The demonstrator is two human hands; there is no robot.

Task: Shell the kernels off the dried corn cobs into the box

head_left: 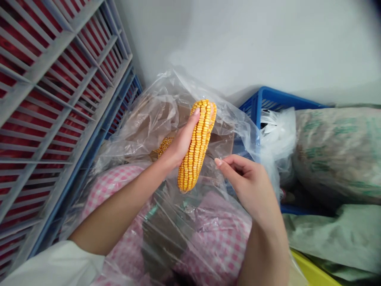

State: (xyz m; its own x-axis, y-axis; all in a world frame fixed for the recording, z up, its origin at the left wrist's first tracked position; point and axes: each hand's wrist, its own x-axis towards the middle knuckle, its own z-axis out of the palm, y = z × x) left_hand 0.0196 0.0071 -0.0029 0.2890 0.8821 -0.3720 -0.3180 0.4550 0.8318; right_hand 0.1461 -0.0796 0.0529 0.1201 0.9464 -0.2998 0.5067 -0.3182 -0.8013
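Observation:
An ear of corn (195, 153) with rows of yellow kernels is held tilted in the middle of the head view. My left hand (183, 139) wraps around it from the left, thumb lying along its upper side; the other fingers are hidden behind it. To the right, apart from the ear, my right hand (248, 174) is closed in a pinch, thumb and index fingertip together. Whatever it may hold is too small to make out. Beneath both hands spreads a clear plastic bag (143, 123), with a heap of loose kernels (164, 146) partly hidden behind my left hand.
Slatted plastic crates (74, 37) rise on the left. A blue crate (262, 95) stands at right, with a white plastic bag (278, 127) and a large printed sack (336, 151). A yellow edge (312, 270) shows lower right. A pale wall (238, 43) closes the back.

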